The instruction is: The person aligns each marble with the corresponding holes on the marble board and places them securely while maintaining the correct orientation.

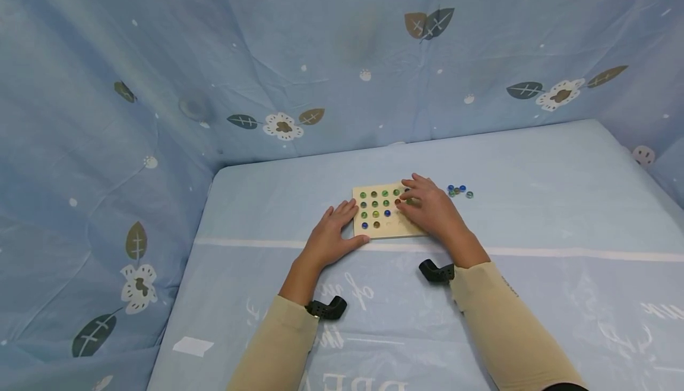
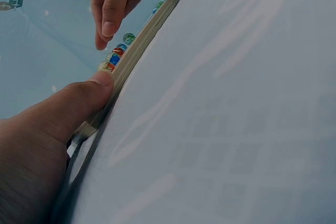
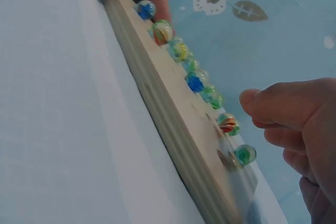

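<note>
A pale wooden board (image 1: 398, 231) with rows of dimples lies on the table, many of them holding glass marbles (image 1: 376, 214) in green, blue and red-brown. My left hand (image 1: 333, 234) rests along the board's left edge, fingers spread, with the thumb touching the near left corner. In the left wrist view that thumb (image 2: 86, 98) presses by the board's side edge. Over the board's right part is my right hand (image 1: 427, 207), covering some dimples from the head camera. Its thumb (image 3: 283, 100) stands apart from the marbles in the right wrist view, and no marble shows between the fingers.
Several loose marbles (image 1: 462, 188) lie in a small group to the right of the board, just beyond my right hand. A pale blue printed cloth (image 1: 561, 201) covers the table. Patterned blue fabric (image 1: 342, 70) hangs behind and at the left.
</note>
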### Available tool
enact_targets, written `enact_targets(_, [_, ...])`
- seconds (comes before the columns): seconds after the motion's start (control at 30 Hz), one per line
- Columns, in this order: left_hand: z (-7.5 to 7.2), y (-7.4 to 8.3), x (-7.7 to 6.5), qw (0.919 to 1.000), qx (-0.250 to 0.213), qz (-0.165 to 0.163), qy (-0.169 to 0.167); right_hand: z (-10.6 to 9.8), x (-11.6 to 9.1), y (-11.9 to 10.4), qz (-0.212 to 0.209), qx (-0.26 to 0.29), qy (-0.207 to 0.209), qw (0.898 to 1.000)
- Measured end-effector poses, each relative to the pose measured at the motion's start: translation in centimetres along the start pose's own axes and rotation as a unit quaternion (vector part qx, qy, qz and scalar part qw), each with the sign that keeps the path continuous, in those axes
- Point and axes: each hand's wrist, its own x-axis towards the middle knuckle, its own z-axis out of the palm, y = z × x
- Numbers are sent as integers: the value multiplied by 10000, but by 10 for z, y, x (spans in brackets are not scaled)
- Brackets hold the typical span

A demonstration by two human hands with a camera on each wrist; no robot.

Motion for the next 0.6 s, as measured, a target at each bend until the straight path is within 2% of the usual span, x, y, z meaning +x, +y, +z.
enact_targets(0.3, [0, 1, -1, 10000, -50, -7, 52, -17, -2, 14, 427, 234, 36, 9988])
enact_targets(0.6, [1, 1, -1, 10000, -70, 3, 66, -34, -5, 32, 1077, 110, 552, 9926])
